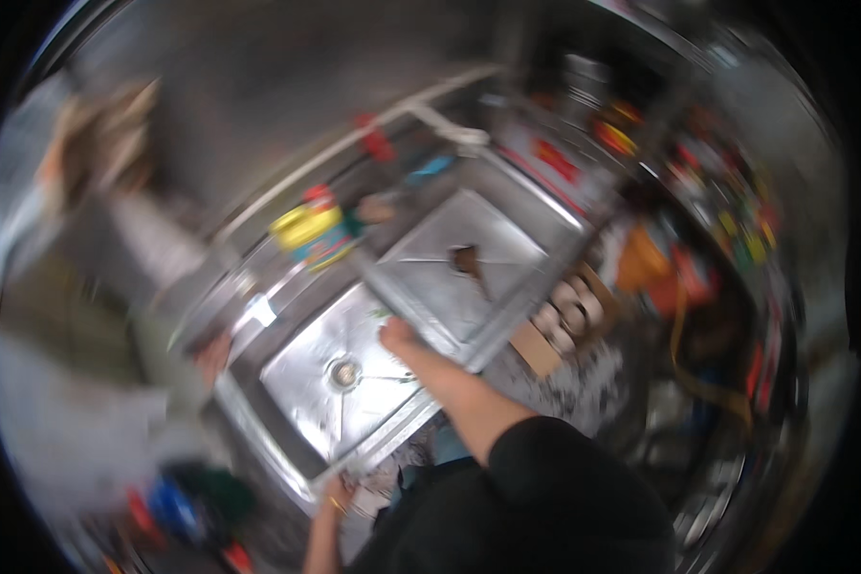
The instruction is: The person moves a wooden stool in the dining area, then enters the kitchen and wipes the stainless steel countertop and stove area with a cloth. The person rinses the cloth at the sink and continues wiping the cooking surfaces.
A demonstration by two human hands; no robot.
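A double-bowl stainless steel sink (402,301) lies tilted across the blurred view. My right hand (397,336) is over the left bowl (301,359), close to the divider, with its fingers indistinct. Whether it holds anything is hidden by blur. My left hand (340,492) is at the front rim, near the sink's lower-left corner, and a yellow band circles that wrist. A round drain strainer (345,373) sits in the left bowl. In the right bowl (430,244), a dark brown patch with a streak marks the drain area (466,260).
Behind the divider stands a yellow bottle (312,231) with a red cap. Further back are a red bottle (377,140) and a blue item (430,169). An open cardboard box (538,348) of white round items is right of the sink. What looks like another person's hand (213,357) is at the left rim.
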